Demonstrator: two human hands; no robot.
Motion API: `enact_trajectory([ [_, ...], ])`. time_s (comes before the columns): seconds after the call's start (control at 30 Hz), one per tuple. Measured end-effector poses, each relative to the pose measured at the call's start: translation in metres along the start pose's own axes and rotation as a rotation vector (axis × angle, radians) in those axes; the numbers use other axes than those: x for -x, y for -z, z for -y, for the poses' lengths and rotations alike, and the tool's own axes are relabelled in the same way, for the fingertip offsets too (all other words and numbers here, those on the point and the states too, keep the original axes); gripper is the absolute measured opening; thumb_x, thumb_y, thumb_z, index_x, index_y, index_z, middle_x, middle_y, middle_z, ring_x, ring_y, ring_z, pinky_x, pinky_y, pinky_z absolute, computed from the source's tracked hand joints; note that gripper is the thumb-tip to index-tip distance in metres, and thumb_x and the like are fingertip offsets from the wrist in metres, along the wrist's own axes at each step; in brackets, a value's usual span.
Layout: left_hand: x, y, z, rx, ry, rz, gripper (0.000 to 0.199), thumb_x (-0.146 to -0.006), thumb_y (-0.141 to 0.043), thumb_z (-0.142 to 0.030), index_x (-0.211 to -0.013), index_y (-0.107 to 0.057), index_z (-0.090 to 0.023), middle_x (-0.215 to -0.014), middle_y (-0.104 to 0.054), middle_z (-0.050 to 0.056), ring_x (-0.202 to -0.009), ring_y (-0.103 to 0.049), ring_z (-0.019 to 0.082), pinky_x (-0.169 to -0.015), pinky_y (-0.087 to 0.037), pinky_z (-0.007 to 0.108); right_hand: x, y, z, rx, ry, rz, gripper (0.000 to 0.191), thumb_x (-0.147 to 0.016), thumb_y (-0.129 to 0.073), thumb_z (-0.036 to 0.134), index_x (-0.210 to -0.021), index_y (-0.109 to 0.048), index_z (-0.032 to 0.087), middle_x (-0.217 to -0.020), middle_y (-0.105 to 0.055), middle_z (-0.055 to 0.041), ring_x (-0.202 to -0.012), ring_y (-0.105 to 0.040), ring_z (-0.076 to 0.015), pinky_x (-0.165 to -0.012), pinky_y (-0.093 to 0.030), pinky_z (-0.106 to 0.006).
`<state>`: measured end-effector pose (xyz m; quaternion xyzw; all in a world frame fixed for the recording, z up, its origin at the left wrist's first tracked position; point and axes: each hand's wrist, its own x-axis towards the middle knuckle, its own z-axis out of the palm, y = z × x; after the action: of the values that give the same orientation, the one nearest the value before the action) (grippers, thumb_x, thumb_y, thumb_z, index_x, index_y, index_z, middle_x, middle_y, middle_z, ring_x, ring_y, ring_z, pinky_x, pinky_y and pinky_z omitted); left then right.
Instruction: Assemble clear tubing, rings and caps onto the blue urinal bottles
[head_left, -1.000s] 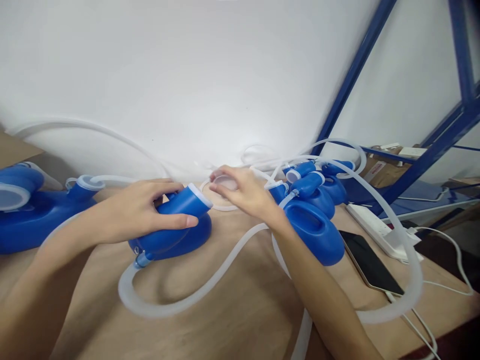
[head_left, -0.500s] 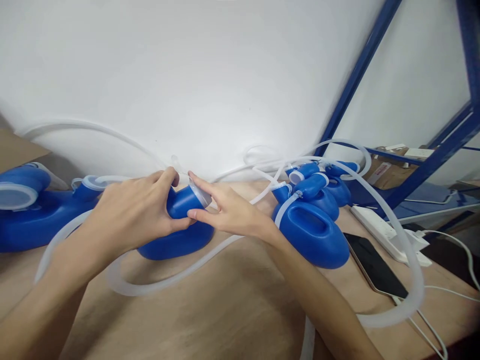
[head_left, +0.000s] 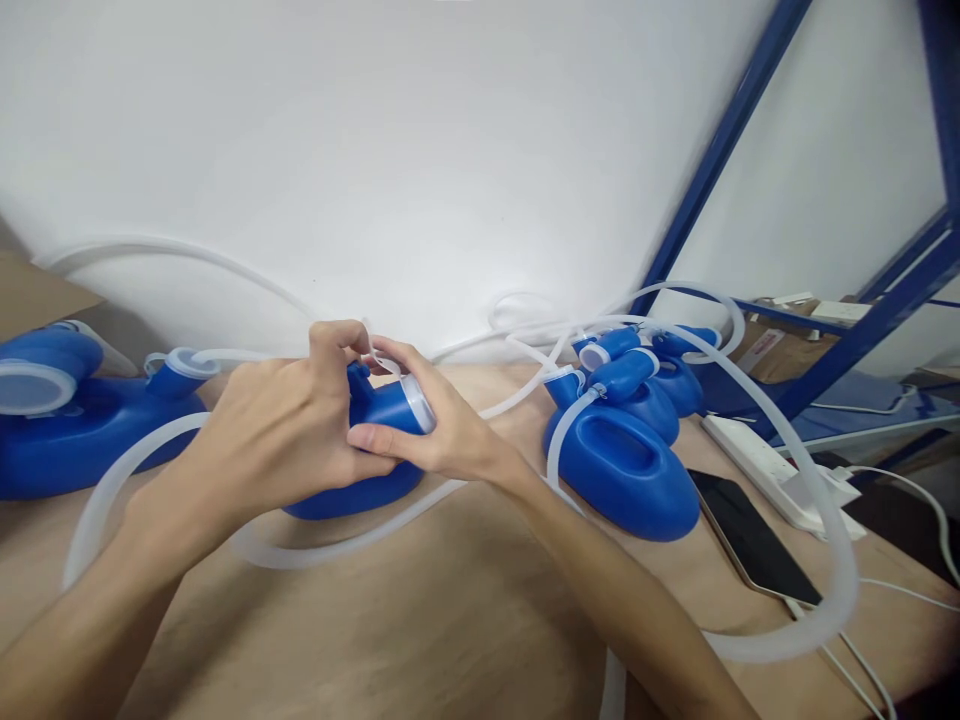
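A blue plastic urinal bottle [head_left: 360, 497] lies on the table before me, its short blue neck [head_left: 390, 404] tilted to the right and closed at the end by a translucent white cap [head_left: 418, 403]. My left hand [head_left: 277, 430] is closed round the neck from the left, its index finger bent on top. From the right, my right hand [head_left: 454, 420] grips the capped end, thumb along the neck. Between the fingertips of both hands a thin translucent strap [head_left: 384, 362] runs up from the cap. My left hand hides much of the bottle.
More blue bottles [head_left: 622, 490] with translucent hoses [head_left: 832, 560] stand at the right, and another bottle [head_left: 97, 430] at the left. A phone [head_left: 754, 535] and a white power strip [head_left: 772, 475] lie at the right, near a blue metal frame [head_left: 720, 150]. A white wall [head_left: 375, 150] rises behind.
My right hand has moved round the cap, its thumb shifting left along the neck. The strap now shows between my fingertips, and the bottle's neck has turned slightly.
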<state>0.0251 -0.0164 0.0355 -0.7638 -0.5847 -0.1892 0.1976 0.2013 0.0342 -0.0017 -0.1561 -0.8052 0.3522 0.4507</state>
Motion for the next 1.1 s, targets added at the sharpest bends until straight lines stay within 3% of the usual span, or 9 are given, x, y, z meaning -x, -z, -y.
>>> enact_trajectory([
  [0.1, 0.001, 0.001, -0.002, -0.030, -0.022, -0.022, 0.076, -0.075, -0.058, -0.051, -0.137, -0.026, -0.020, -0.103, -0.077, 0.012, -0.072, -0.076, 0.039, -0.054, -0.045, 0.039, 0.001, -0.009, -0.005, -0.039, 0.007, -0.079, 0.077, -0.086, -0.079, 0.046, -0.153, -0.044, 0.030, -0.152, -0.054, -0.0074, -0.144, -0.049, -0.0273, -0.126, -0.037, -0.049],
  [0.27, 0.005, 0.003, -0.010, -0.136, 0.009, -0.015, 0.081, -0.073, -0.062, -0.052, -0.142, -0.031, -0.023, -0.089, -0.077, 0.006, -0.074, -0.076, 0.040, -0.054, -0.044, 0.037, 0.004, -0.017, -0.011, -0.183, -0.104, -0.128, 0.071, -0.094, -0.070, 0.045, -0.157, -0.040, 0.032, -0.148, -0.057, -0.0077, -0.144, -0.051, -0.0263, -0.126, -0.037, -0.050],
  [0.37, 0.008, 0.001, -0.013, -0.130, 0.012, -0.136, 0.080, -0.072, -0.067, -0.051, -0.141, -0.033, -0.026, -0.085, -0.075, 0.004, -0.070, -0.075, 0.038, -0.051, -0.040, 0.034, 0.003, -0.020, -0.006, -0.209, -0.127, -0.169, 0.063, -0.095, -0.068, 0.043, -0.152, -0.046, 0.031, -0.138, -0.063, -0.0073, -0.135, -0.058, -0.0249, -0.122, -0.041, -0.048],
  [0.47, 0.008, 0.001, -0.009, 0.010, -0.086, -0.312, 0.072, -0.074, -0.070, -0.045, -0.134, -0.034, -0.029, -0.091, -0.074, 0.003, -0.071, -0.075, 0.032, -0.051, -0.042, 0.033, 0.000, -0.017, 0.005, -0.178, -0.112, -0.184, 0.037, -0.095, -0.065, 0.041, -0.129, -0.061, 0.027, -0.115, -0.070, -0.0041, -0.115, -0.066, -0.0226, -0.108, -0.052, -0.042],
  [0.6, 0.002, 0.009, 0.001, 0.375, -0.236, -0.464, 0.079, -0.071, -0.082, -0.056, -0.134, -0.039, -0.034, -0.130, -0.065, 0.007, -0.111, -0.070, 0.030, -0.084, -0.061, 0.041, -0.007, 0.003, 0.012, -0.098, -0.073, -0.306, 0.028, -0.091, -0.068, 0.041, -0.113, -0.066, 0.024, -0.108, -0.070, -0.0028, -0.108, -0.065, -0.0216, -0.100, -0.053, -0.037],
  [0.67, -0.001, 0.012, 0.005, 0.496, -0.148, -0.366, 0.092, -0.066, -0.085, -0.065, -0.140, -0.039, -0.035, -0.147, -0.055, 0.010, -0.125, -0.064, 0.034, -0.096, -0.060, 0.046, -0.010, 0.017, 0.010, -0.100, -0.063, -0.414, 0.031, -0.090, -0.068, 0.045, -0.113, -0.066, 0.024, -0.111, -0.070, -0.0035, -0.111, -0.064, -0.0225, -0.101, -0.052, -0.038],
  [0.83, -0.009, 0.006, 0.005, 0.780, 0.071, 0.041, 0.095, -0.068, -0.079, -0.070, -0.142, -0.034, -0.031, -0.135, -0.067, 0.013, -0.105, -0.075, 0.034, -0.075, -0.064, 0.041, -0.008, 0.035, 0.006, -0.091, -0.050, -0.411, 0.044, -0.093, -0.061, 0.063, -0.118, -0.067, 0.028, -0.120, -0.070, -0.0041, -0.121, -0.063, -0.0256, -0.107, -0.051, -0.041],
  [0.97, -0.012, -0.002, 0.001, 0.691, 0.127, -0.010, 0.091, -0.063, -0.080, -0.072, -0.132, -0.038, -0.030, -0.121, -0.073, 0.009, -0.106, -0.074, 0.037, -0.077, -0.063, 0.044, -0.003, 0.024, 0.010, -0.152, -0.006, -0.376, 0.068, -0.097, -0.034, 0.080, -0.127, -0.066, 0.028, -0.134, -0.068, -0.0060, -0.133, -0.057, -0.0276, -0.114, -0.048, -0.044],
  [1.1, -0.010, -0.001, 0.000, 0.588, 0.151, -0.051, 0.088, -0.061, -0.076, -0.078, -0.129, -0.045, -0.030, -0.123, -0.072, 0.008, -0.108, -0.073, 0.041, -0.076, -0.062, 0.048, -0.001, 0.010, 0.011, -0.227, 0.039, -0.415, 0.070, -0.099, -0.031, 0.077, -0.142, -0.059, 0.028, -0.150, -0.059, -0.0068, -0.138, -0.054, -0.0289, -0.116, -0.046, -0.047],
])
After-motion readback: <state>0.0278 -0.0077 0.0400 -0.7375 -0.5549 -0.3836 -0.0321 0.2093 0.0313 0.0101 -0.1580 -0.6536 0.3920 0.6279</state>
